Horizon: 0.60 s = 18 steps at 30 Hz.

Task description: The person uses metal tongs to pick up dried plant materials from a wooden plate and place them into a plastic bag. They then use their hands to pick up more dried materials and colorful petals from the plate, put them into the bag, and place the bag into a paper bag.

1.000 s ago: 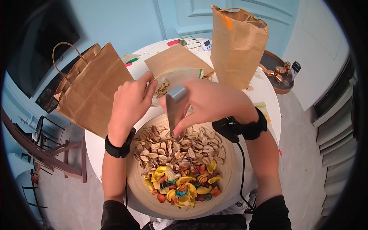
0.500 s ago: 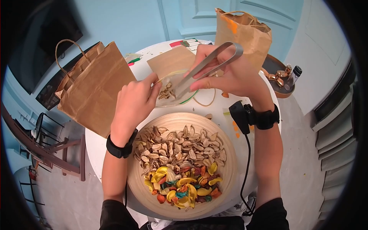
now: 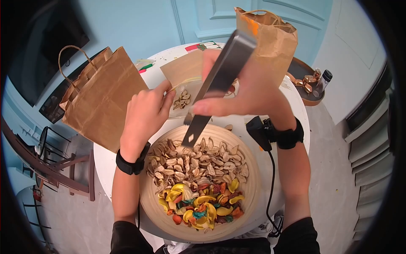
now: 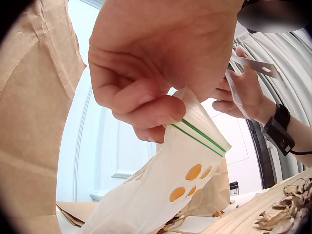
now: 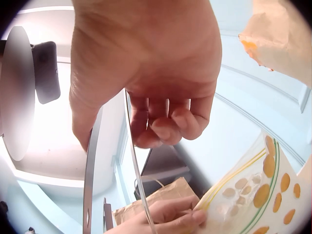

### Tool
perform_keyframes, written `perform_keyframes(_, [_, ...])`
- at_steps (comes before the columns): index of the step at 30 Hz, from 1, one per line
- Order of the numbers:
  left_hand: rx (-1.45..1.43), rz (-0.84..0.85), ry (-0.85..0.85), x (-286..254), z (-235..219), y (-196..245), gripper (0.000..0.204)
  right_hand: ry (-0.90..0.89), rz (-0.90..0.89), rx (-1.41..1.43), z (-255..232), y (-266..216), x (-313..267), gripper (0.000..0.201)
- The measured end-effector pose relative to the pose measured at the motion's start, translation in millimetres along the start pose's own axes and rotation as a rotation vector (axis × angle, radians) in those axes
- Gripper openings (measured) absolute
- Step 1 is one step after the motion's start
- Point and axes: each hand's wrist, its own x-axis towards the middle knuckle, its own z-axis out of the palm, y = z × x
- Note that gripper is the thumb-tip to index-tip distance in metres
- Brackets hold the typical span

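My left hand [image 3: 144, 111] pinches the rim of a clear zip bag [image 4: 126, 200] with a green seal line and orange oval prints. Its mouth gapes, and dried brown pieces [image 3: 182, 101] lie inside. Metal tongs [image 3: 224, 70] are gripped in my right hand [image 3: 251, 95], thumb on one arm and fingers on the other. Their tips point down over the far part of a round wooden bowl [image 3: 252, 186], with nothing visible between them. Brown curled dried pods [image 3: 207, 158] fill the bowl's far half. Yellow, orange and teal dried petals [image 3: 203, 207] fill the near part.
A brown paper bag [image 3: 103, 97] stands left of the round white table's [image 3: 105, 165] middle, another paper bag [image 3: 270, 46] at the back right. Behind the zip bag lies a flat brown sheet [image 3: 182, 67]. A cable [image 3: 272, 190] hangs beside my right forearm.
The tongs went from the bowl up to the zip bag, and now their tips are back over the bowl's far edge. My left hand has kept its hold on the bag.
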Motion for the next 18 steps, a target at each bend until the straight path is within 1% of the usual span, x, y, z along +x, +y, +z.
perform_keyframes(2, [-0.017, 0.006, 0.005, 0, 1, -1, 0.017, -0.065, -0.013, 0.001, 11, 4, 0, 0.045])
perform_keyframes(3, [-0.025, 0.009, 0.007, 0, 2, -2, 0.017, -0.075, 0.003, 0.025, 19, 6, 0, 0.049])
perform_keyframes(6, [0.001, 0.006, -0.012, -1, -3, 1, 0.014, -0.204, -0.002, -0.093, 34, 14, 5, 0.048])
perform_keyframes(7, [-0.006, -0.001, -0.026, -1, -3, 1, 0.013, -0.217, -0.058, -0.132, 41, 27, 8, 0.050])
perform_keyframes(10, [-0.036, -0.012, -0.054, 0, -2, -3, 0.018, -0.229, -0.045, -0.231, 56, 38, 10, 0.049])
perform_keyframes(12, [-0.067, -0.007, -0.055, 1, 3, -10, 0.025, -0.220, -0.047, -0.210, 61, 39, 11, 0.049])
perform_keyframes(15, [-0.077, -0.051, -0.032, -1, 0, -2, 0.015, -0.248, -0.012, -0.234, 65, 36, 11, 0.051])
perform_keyframes(18, [-0.031, -0.030, -0.048, 1, -1, -3, 0.027, -0.268, 0.020, -0.242, 67, 34, 9, 0.054])
